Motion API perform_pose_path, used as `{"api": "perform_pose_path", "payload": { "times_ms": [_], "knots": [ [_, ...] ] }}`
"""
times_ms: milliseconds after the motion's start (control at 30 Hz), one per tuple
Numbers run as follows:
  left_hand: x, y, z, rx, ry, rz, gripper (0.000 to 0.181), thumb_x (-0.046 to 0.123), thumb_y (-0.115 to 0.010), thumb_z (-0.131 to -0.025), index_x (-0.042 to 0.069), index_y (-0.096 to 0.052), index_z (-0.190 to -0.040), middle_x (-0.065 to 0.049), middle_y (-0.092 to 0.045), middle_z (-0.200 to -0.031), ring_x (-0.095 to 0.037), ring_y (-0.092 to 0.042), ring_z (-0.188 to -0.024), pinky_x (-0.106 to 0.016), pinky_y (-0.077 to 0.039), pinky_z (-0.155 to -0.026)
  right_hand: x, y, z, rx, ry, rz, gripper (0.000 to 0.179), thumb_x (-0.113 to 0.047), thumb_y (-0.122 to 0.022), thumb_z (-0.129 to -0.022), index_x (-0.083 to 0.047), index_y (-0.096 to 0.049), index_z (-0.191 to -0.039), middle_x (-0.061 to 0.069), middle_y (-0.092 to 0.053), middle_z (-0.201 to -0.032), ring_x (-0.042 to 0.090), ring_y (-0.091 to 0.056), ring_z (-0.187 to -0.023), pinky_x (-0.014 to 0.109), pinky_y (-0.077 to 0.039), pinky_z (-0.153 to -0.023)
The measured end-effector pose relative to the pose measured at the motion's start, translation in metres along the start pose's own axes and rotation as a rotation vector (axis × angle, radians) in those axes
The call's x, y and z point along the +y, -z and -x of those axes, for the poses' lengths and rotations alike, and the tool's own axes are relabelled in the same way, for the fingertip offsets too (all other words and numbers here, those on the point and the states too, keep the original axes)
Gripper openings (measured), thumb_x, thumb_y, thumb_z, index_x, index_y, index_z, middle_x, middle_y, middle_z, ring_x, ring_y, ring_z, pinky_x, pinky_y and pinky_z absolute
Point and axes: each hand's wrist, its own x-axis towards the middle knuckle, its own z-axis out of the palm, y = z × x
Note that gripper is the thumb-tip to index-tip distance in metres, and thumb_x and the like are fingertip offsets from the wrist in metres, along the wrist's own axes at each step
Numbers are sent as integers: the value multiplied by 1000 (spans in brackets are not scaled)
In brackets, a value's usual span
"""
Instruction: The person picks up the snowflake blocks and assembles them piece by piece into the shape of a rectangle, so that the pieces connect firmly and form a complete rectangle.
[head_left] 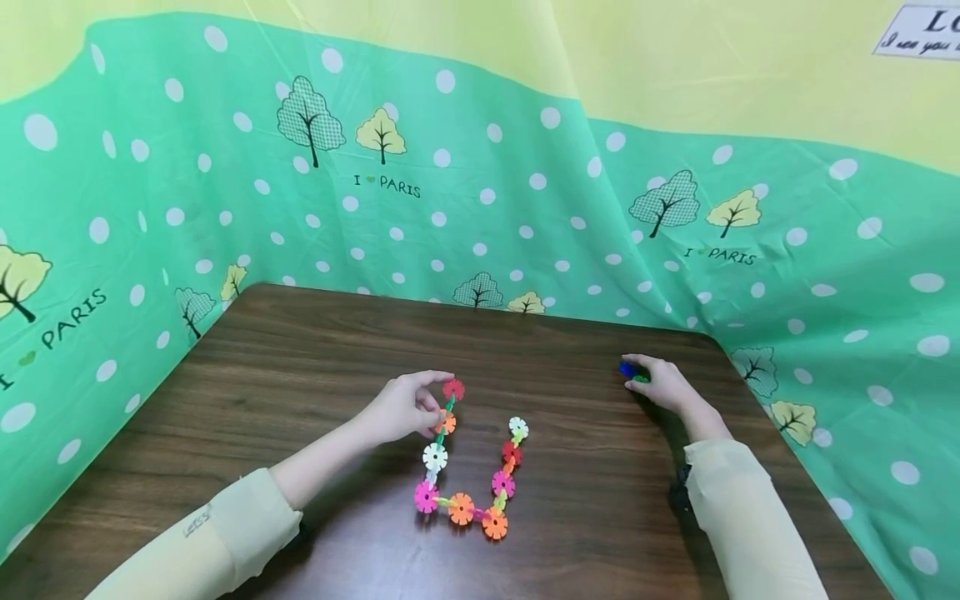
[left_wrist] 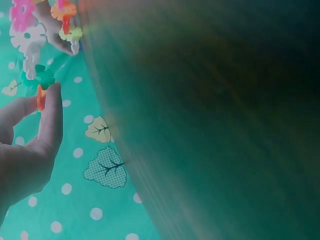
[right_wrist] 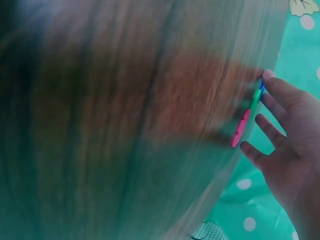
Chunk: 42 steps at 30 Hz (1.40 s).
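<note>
A chain of flower-shaped plastic snowflake discs lies in a U on the table, with white [head_left: 435,457], pink [head_left: 426,497] and orange pieces joined by smaller-looking edge-on ones. My left hand [head_left: 405,408] pinches an orange snowflake disc [left_wrist: 41,98] near the chain's upper left end, by a green disc [left_wrist: 40,76]. A red disc [head_left: 453,389] sits at that end, close to the index finger. Far to the right, my right hand [head_left: 660,383] has its fingertips around a blue snowflake disc [head_left: 627,368]. Beside it is a green disc [right_wrist: 256,100], and a pink disc [right_wrist: 241,128] lies by the other fingers.
The dark wooden table [head_left: 337,350] has its back edge against a green and yellow curtain [head_left: 480,192] with dots and trees. The chain's right arm ends in a white disc [head_left: 518,427], between the two hands.
</note>
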Motion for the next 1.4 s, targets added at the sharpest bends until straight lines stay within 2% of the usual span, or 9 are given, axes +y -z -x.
{"api": "perform_pose_path", "payload": {
  "times_ms": [67, 133, 200, 267, 367, 500, 700, 867, 1400],
  "knots": [
    [0, -1, 2, -8, 1, 13, 61, -2, -68, -81, 6, -46, -137, -6, -64, -73, -19, -68, -59, -30, -56, -60, -1, -1, -1, 6, 2, -7, 48, -13, -64, -89, 1, -49, -132, 30, -52, -128, 46, -54, -109, 57, -45, -88],
    [0, -1, 3, -17, 5, 21, 60, -2, -68, -81, 6, -46, -137, -6, -65, -73, -20, -68, -59, -31, -56, -60, -2, -1, -3, 3, -12, -32, 45, -11, -64, -89, 0, -51, -131, 29, -54, -126, 38, -62, -84, 49, -53, -71],
    [1, -2, 5, -22, 8, 21, 60, -2, -68, -81, 5, -46, -136, -7, -65, -73, -21, -68, -59, -31, -57, -61, -4, -2, -5, -3, -30, -63, 43, -9, -63, -89, -1, -52, -130, 27, -55, -125, 29, -58, -60, 40, -52, -53],
    [1, -3, 6, -23, 16, 24, 60, -2, -67, -81, 5, -46, -136, -7, -65, -73, -22, -69, -59, -31, -57, -62, -7, -3, -6, -5, -44, -81, 40, -7, -63, -89, -3, -54, -128, 25, -57, -122, 22, -50, -51, 35, -45, -43],
    [0, -6, 7, -25, 29, 40, 59, -3, -67, -81, 5, -46, -136, -8, -65, -74, -23, -69, -60, -32, -57, -62, -11, -3, -8, 16, -17, -61, 36, -4, -65, -87, -1, -58, -123, 24, -61, -117, 35, -60, -74, 45, -52, -62],
    [-3, -9, 8, -28, 33, 64, 59, -3, -68, -81, 5, -45, -135, -10, -66, -74, -22, -69, -59, -32, -57, -63, -12, -4, -10, 50, 52, -26, 31, 0, -67, -84, 2, -62, -115, 23, -63, -109, 40, -56, -105, 54, -45, -88],
    [-1, -7, 8, 22, 43, 49, 58, 0, -71, -80, 7, -47, -132, -7, -68, -72, -25, -67, -58, -33, -56, -54, -16, -6, -12, 103, 151, -19, 29, 7, -71, -77, 0, -66, -105, 17, -60, -97, 33, -56, -90, 49, -47, -79],
    [1, -3, 8, 46, 35, -3, 57, 2, -72, -80, 7, -48, -131, -5, -69, -71, -23, -66, -57, -33, -52, -45, -25, -5, -13, 126, 175, -34, 29, 9, -71, -76, 2, -65, -104, 17, -60, -96, 35, -59, -91, 50, -50, -79],
    [1, -1, -5, 28, 23, 93, 56, -7, -66, -81, 8, -48, -131, -11, -68, -71, -21, -66, -56, -33, -56, -56, -81, 17, -13, 216, 170, -124, 27, -4, -68, -85, -6, -64, -111, 13, -68, -99, 28, -65, -87, 43, -54, -75]
  ]
}}
